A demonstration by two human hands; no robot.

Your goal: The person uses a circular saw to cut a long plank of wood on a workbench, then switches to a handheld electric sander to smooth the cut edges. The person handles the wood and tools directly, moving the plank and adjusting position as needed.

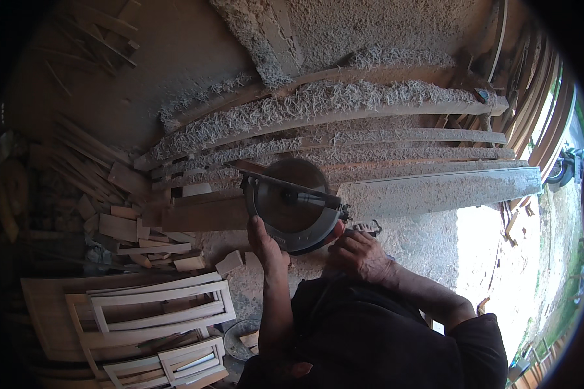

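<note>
A hand-held circular saw (289,235) is turned up in front of my body, its round blade (305,178) and the flat base plate edge facing me. My left hand (268,247) grips the saw's left side, thumb up along the guard and the other fingers hidden behind it. My right hand (362,257) is closed at the saw's lower right, by the rear handle, which is mostly covered by the fingers. Just beyond the saw lies a wide pale board (435,193), dusted with sawdust, running to the right.
Long timbers (344,117) heaped with shavings lie behind the board. Wood offcuts (120,227) are piled at the left. Wooden frames (162,308) stand at the lower left beside a round bucket (239,338). More planks (538,97) lean at the right, near a sunlit opening.
</note>
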